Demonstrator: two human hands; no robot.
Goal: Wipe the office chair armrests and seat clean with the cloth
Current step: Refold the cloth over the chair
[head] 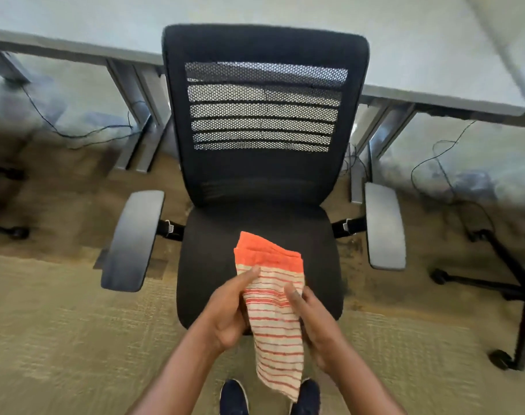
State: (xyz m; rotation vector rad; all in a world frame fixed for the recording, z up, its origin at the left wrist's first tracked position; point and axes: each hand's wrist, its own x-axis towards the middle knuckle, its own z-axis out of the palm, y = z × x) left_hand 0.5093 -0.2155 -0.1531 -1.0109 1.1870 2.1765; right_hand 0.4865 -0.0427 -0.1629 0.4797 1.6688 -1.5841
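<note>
Beige carpet (60,310) runs under a grey desk (405,55) with loose cables (84,133) trailing beneath it, and a black office chair (261,115) with a mesh back faces the person, its seat (210,265) flanked by the left armrest (132,241) and the right armrest (385,226). Over the front of the seat, a folded cloth (273,310) with orange stripes and an orange band is held between both hands, its lower end hanging toward dark shoes (234,396). The left hand (228,313) curls around the cloth's left edge with its thumb on top, while the right hand (315,322) grips the right edge, thumb pressed on the stripes.
</note>
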